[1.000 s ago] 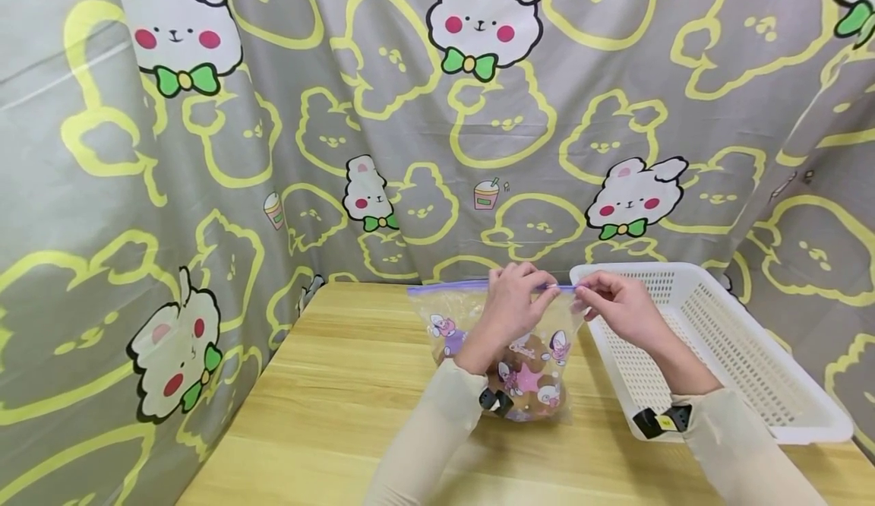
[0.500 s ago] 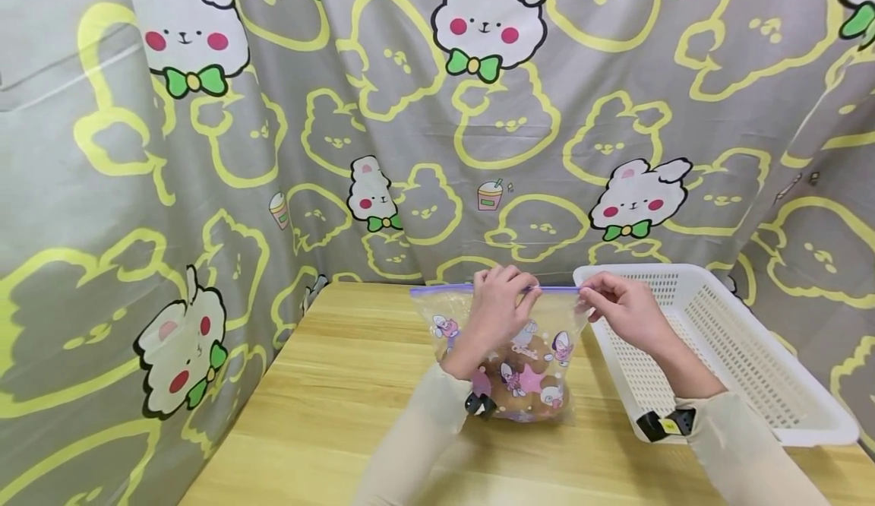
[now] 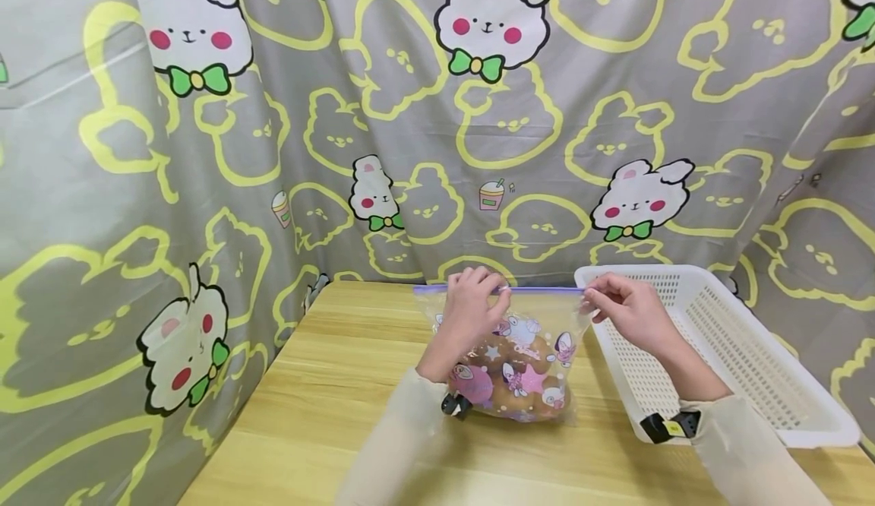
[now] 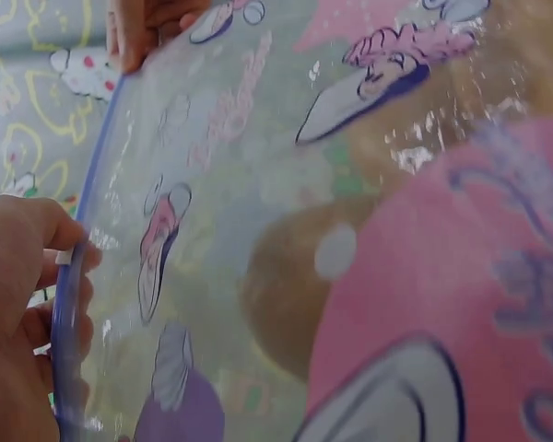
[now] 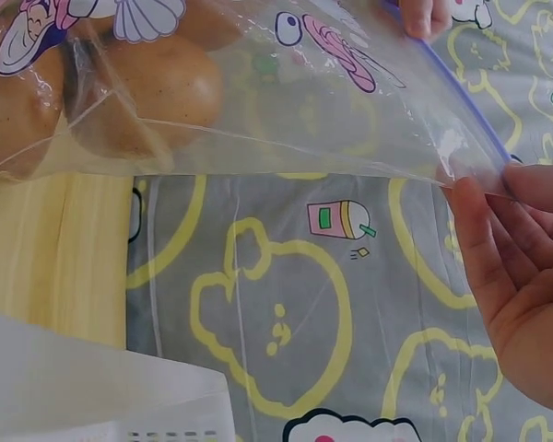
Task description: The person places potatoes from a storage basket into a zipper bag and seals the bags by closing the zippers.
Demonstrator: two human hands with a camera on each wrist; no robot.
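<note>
A clear zip bag (image 3: 519, 369) with a purple zip strip and pink cartoon prints stands on the table, holding several brown, rounded, potato-like things (image 5: 157, 97). My left hand (image 3: 472, 305) pinches the small white slider (image 4: 64, 257) on the zip strip, left of the middle, with its fingers curled behind the strip. At the strip's right end, my right hand (image 3: 629, 308) pinches the bag's top corner between thumb and fingers. In the right wrist view the zip strip (image 5: 465, 101) runs straight between the two hands.
A white perforated plastic basket (image 3: 813, 415) stands on the wooden table (image 3: 328, 384) to the right, partly behind my right forearm. A grey curtain (image 3: 410, 134) with rabbit prints hangs behind the table and along its left side.
My left hand has slid leftward along the zip strip with the slider, uncovering more of the bag's front. My right hand has kept hold of the right corner.
</note>
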